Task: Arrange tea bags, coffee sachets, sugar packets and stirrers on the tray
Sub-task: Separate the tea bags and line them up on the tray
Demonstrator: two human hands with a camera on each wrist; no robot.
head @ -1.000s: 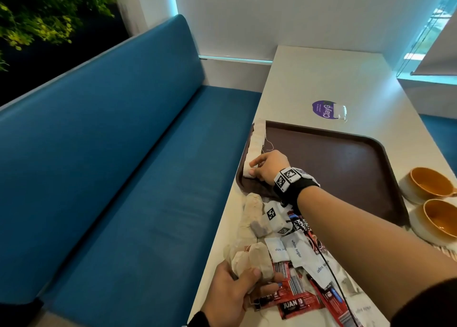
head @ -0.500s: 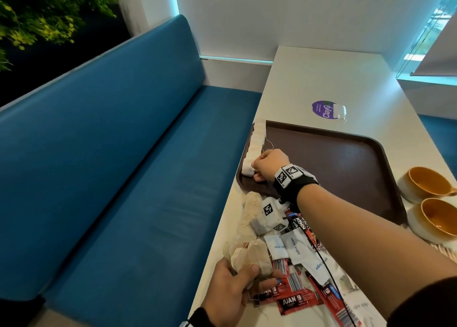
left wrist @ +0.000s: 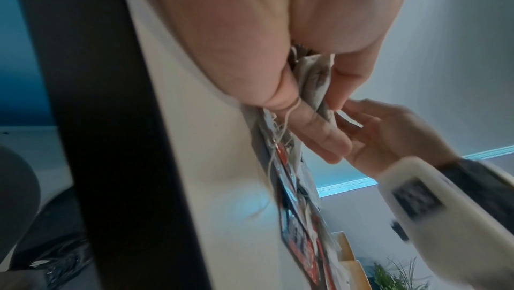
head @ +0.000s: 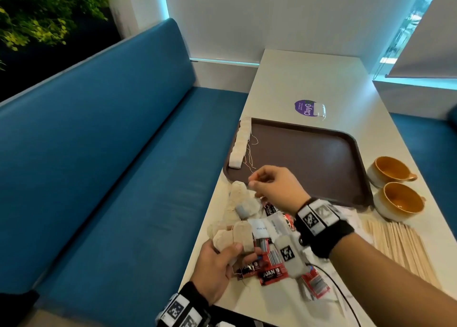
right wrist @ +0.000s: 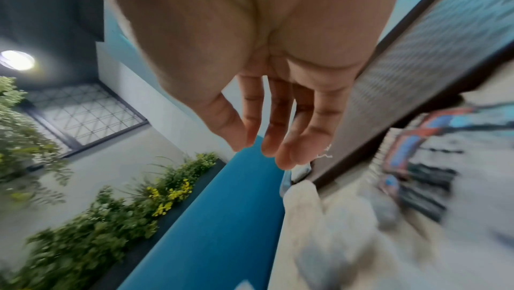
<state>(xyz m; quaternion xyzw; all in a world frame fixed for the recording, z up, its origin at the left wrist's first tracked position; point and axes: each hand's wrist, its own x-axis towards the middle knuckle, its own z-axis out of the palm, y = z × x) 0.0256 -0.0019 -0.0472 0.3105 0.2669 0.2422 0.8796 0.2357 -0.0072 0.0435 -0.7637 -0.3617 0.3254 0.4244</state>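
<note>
- Right hand [head: 277, 189] has lifted off the row of tea bags [head: 239, 146] on the tray [head: 321, 158]; fingers loosely extended, holding nothing.
- Left hand [head: 217, 268] grips a bunch of tea bags [head: 235, 237], nearer than the right.
- Between both hands, sachets [head: 270, 271] litter the worktop [head: 309, 79].
- Right wrist view blurs them.

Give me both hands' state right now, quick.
Left hand: holding a bunch of tea bags over the table edge.
Right hand: open, fingers relaxed, holding nothing, above the near rim of the tray.
</note>
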